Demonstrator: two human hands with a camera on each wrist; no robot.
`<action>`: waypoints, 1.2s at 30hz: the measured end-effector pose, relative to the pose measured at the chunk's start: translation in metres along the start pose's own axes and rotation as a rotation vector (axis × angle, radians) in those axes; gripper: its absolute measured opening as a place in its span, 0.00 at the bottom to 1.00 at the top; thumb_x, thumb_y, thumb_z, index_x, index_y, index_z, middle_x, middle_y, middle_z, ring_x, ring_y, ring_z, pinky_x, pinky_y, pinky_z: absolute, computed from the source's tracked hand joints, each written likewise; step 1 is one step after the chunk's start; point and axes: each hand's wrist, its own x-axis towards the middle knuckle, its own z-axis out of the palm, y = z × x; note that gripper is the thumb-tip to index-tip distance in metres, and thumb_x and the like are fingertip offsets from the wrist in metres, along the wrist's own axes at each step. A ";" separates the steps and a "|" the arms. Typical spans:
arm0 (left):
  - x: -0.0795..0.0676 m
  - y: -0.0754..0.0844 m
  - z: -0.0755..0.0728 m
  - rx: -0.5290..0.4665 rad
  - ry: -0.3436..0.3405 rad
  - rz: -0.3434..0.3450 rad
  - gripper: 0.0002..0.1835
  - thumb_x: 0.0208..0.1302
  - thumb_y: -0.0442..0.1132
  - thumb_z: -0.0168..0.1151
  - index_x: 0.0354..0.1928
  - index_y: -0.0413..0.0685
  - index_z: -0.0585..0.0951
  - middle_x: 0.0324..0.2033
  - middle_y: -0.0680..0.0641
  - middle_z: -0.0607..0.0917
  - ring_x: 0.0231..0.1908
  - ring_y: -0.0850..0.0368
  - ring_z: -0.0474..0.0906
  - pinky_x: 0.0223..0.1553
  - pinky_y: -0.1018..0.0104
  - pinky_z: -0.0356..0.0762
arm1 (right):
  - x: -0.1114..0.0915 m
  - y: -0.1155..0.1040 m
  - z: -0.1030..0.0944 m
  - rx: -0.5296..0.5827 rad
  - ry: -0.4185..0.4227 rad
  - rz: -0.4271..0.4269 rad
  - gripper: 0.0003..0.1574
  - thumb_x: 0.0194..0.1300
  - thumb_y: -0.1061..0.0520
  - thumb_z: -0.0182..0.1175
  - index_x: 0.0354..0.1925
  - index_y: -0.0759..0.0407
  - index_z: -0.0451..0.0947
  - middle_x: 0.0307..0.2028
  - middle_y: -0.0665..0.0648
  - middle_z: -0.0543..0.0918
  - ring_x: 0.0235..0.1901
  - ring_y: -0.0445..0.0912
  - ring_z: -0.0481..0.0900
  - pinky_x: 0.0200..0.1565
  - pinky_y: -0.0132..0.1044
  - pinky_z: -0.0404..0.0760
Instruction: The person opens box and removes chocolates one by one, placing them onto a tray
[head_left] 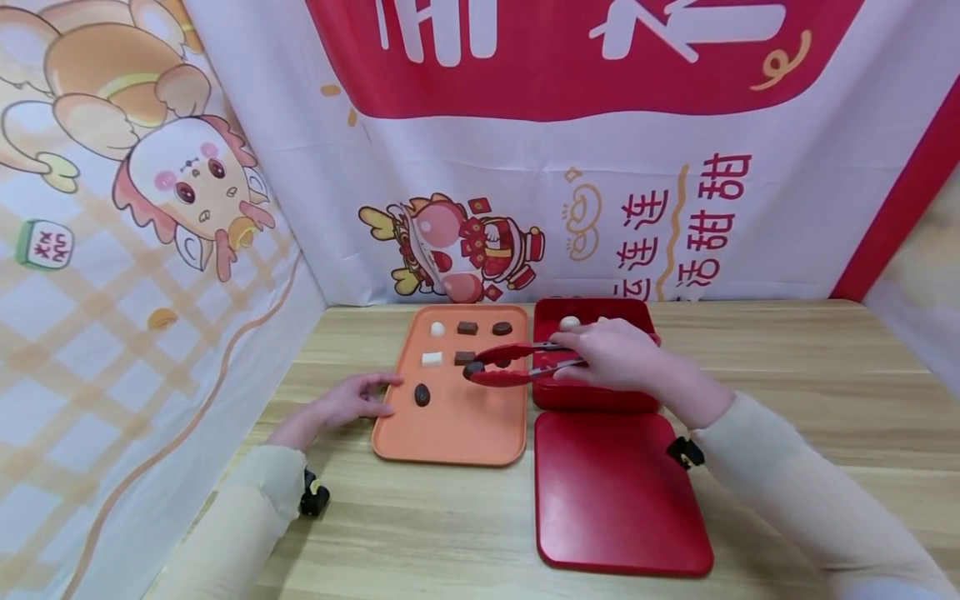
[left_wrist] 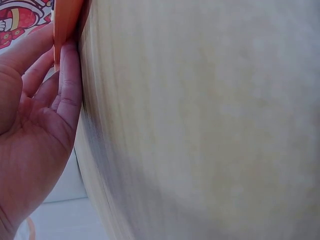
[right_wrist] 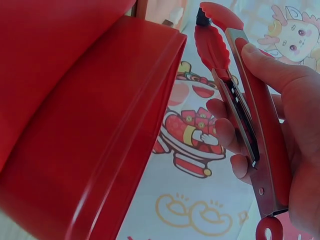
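Observation:
My right hand (head_left: 611, 354) grips red-handled tongs (right_wrist: 252, 115), reaching left from over the red box (head_left: 596, 400). Between the tongs' red tips is a small dark chocolate (head_left: 473, 369), held above the orange tray (head_left: 457, 437). At the tray's left edge, my left hand (head_left: 356, 397) holds the rim; in the left wrist view the fingers (left_wrist: 70, 87) lie on both sides of the orange edge. Chocolates sit on the tray in rows: a white ball (head_left: 437, 329), a white block (head_left: 431, 359), brown blocks (head_left: 467, 328) and dark ovals (head_left: 422, 395). The tongs partly cover the second row.
A flat red lid (head_left: 618, 492) lies in front of the red box on the wooden table (head_left: 787, 375). Inside the box a white ball (head_left: 570, 322) shows. Printed cloth (head_left: 480, 150) hangs behind the table and along the left.

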 end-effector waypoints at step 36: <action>0.003 -0.003 0.001 0.037 0.019 -0.050 0.31 0.61 0.43 0.69 0.66 0.46 0.73 0.36 0.45 0.71 0.31 0.51 0.63 0.33 0.61 0.63 | 0.033 -0.021 0.023 -0.067 -0.108 -0.085 0.21 0.60 0.41 0.67 0.46 0.51 0.81 0.29 0.47 0.81 0.28 0.40 0.76 0.32 0.35 0.78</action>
